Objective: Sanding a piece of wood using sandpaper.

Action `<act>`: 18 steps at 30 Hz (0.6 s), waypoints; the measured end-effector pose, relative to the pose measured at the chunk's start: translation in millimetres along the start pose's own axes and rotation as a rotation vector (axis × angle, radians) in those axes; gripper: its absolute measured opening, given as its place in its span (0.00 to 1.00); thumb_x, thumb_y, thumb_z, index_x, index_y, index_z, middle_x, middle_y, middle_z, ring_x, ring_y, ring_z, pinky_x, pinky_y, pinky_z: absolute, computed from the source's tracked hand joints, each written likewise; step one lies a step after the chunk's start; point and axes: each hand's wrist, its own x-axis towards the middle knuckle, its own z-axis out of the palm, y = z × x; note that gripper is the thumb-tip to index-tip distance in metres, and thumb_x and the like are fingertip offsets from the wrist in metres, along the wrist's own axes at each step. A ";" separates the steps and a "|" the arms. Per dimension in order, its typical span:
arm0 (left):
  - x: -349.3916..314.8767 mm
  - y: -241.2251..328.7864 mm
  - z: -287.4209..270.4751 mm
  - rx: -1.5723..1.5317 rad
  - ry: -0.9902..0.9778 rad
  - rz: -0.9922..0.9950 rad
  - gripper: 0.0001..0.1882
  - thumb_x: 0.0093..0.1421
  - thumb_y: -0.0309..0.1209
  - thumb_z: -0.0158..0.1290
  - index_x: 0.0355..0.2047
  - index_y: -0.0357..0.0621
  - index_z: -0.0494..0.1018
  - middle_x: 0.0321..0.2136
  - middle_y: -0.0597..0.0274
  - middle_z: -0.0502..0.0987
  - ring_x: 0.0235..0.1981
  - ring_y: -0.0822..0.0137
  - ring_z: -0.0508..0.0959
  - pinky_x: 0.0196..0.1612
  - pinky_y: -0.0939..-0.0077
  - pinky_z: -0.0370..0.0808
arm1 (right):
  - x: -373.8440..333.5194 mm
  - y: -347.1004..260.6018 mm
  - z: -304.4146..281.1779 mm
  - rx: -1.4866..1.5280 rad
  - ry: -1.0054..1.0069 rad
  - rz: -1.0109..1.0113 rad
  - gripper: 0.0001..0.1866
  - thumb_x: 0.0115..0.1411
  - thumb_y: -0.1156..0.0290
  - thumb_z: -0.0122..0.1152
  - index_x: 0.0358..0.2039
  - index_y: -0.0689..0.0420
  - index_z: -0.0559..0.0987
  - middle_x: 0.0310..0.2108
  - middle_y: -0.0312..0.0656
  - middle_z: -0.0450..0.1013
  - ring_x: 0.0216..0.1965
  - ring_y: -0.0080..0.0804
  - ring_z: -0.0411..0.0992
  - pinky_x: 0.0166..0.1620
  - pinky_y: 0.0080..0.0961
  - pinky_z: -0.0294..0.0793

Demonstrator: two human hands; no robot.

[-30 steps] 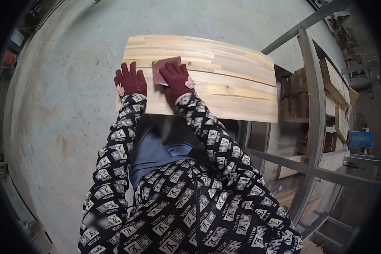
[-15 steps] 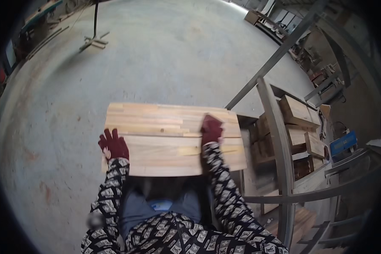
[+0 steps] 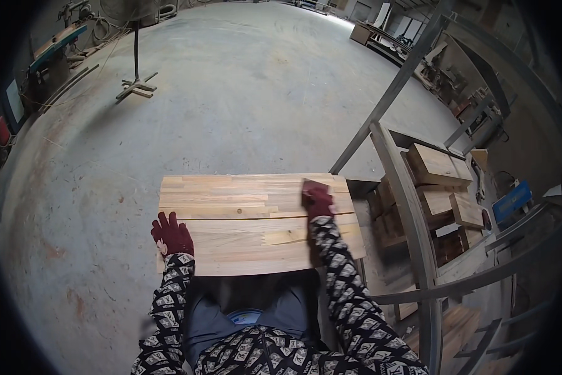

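Two pale wooden boards (image 3: 237, 247) of glued strips lie edge to edge in front of me, a dark seam between them. My left hand (image 3: 173, 235), in a maroon knit glove, lies with fingers spread on the left end of the boards. My right hand (image 3: 320, 201), gloved alike, is closed over a small flat red-brown piece, seemingly sandpaper (image 3: 306, 189), on the far board near its right end. The fingertips of my right hand are partly hidden. Knots mark the wood near the seam.
A grey metal frame rack (image 3: 412, 212) stands close on my right, with wooden blocks (image 3: 440, 165) stacked inside. Beside them is a blue box-like thing (image 3: 511, 201). A pole stand (image 3: 136, 87) with crossed feet rises from the concrete floor (image 3: 231, 94) at the far left.
The whole view has tilted, so the boards sit lower in the picture. My right hand has slid slightly farther away across the far board. My left hand stays on the left end.
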 end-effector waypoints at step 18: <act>-0.5 -1.2 -3.3 -0.004 0.049 0.031 0.26 0.61 0.40 0.59 0.58 0.44 0.73 0.59 0.51 0.68 0.57 0.48 0.67 0.60 0.48 0.65 | -39.2 -120.5 81.7 0.279 -0.407 -0.297 0.15 0.53 0.73 0.64 0.42 0.51 0.83 0.47 0.49 0.79 0.54 0.53 0.74 0.61 0.49 0.69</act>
